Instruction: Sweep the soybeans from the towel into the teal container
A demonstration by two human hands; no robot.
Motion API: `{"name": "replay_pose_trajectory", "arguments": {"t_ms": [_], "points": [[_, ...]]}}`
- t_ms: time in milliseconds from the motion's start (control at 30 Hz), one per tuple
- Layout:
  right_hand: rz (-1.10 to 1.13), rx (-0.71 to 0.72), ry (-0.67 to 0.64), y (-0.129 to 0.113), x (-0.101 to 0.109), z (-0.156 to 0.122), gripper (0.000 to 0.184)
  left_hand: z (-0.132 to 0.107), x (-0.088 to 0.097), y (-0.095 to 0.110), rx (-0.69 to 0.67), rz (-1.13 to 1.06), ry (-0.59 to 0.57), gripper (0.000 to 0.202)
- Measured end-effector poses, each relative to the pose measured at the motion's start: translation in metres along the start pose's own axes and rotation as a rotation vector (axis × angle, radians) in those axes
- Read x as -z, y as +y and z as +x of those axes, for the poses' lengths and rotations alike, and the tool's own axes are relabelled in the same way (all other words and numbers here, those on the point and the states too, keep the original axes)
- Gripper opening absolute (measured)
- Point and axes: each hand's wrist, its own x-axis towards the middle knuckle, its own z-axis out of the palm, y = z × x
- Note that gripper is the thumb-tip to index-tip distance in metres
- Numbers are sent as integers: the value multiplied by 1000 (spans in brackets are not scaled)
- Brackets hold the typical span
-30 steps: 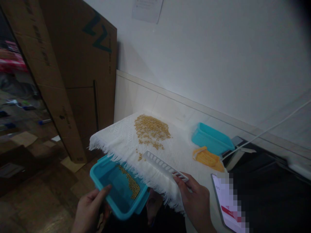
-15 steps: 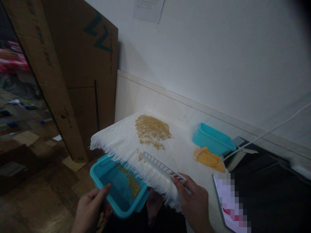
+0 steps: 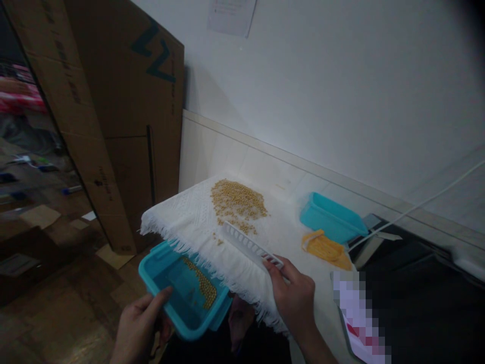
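Observation:
My left hand (image 3: 142, 321) grips the near left rim of a turquoise plastic tub (image 3: 178, 318), thumb over the edge. The tub hangs tilted below the table's fringed edge, with soybeans (image 3: 206, 288) gathered along its far side. My right hand (image 3: 291, 288) is closed on one end of a long, pale plastic strip with a row of slots (image 3: 248, 247). The strip's far end reaches the near side of a spread of soybeans (image 3: 238, 199) on the white fringed cloth (image 3: 193, 212). A few loose beans (image 3: 217, 241) lie just left of the strip.
A second turquoise tub (image 3: 331, 217) stands at the back right, beside a crumpled yellow cloth (image 3: 326, 248). Dark equipment with a white cable (image 3: 424, 202) lies farther right. A tall cardboard box (image 3: 129, 91) rises at the left, and a wall runs behind the table.
My right hand and the slotted strip have moved away from me, slightly left, up to the near edge of the bean spread. A few beans now show mid-tub. My left hand has barely shifted.

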Motion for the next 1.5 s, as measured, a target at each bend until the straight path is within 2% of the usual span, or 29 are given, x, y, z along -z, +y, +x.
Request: {"name": "replay_pose_trajectory", "arguments": {"t_ms": [133, 233, 467, 700, 767, 833, 933, 1000, 1067, 1267, 1500], "points": [[95, 20, -43, -2, -18, 10, 19, 1, 1, 0, -2, -7, -2, 49], [120, 44, -79, -8, -23, 13, 18, 3, 3, -1, 13, -4, -11, 49], [142, 67, -113, -14, -17, 8, 17, 4, 5, 2, -18, 29, 8, 48], [139, 146, -148, -33, -8, -4, 17, 5, 7, 0, -37, 72, 42, 48], [114, 107, -131, -29, -1, -3, 19, 5, 6, 0, -32, 51, 31, 48], [54, 18, -60, -14, 7, 1, 21, 3, 5, 0, -21, 18, 9, 50], [-152, -145, 147, 17, 18, 10, 30, 2, 3, -1, 19, 4, 3, 53], [-274, -178, 205, 34, 22, 13, 33, 1, 1, -3, 46, 4, 0, 53], [-349, -159, 196, 42, 22, 14, 35, 1, 0, -4, 53, -8, -15, 52], [-378, -47, 138, 32, 8, 9, 40, -2, -3, -6, 40, 1, -20, 50], [-272, -61, 115, 25, 2, 1, 35, -2, -5, -6, 97, 41, -48, 52]]}}
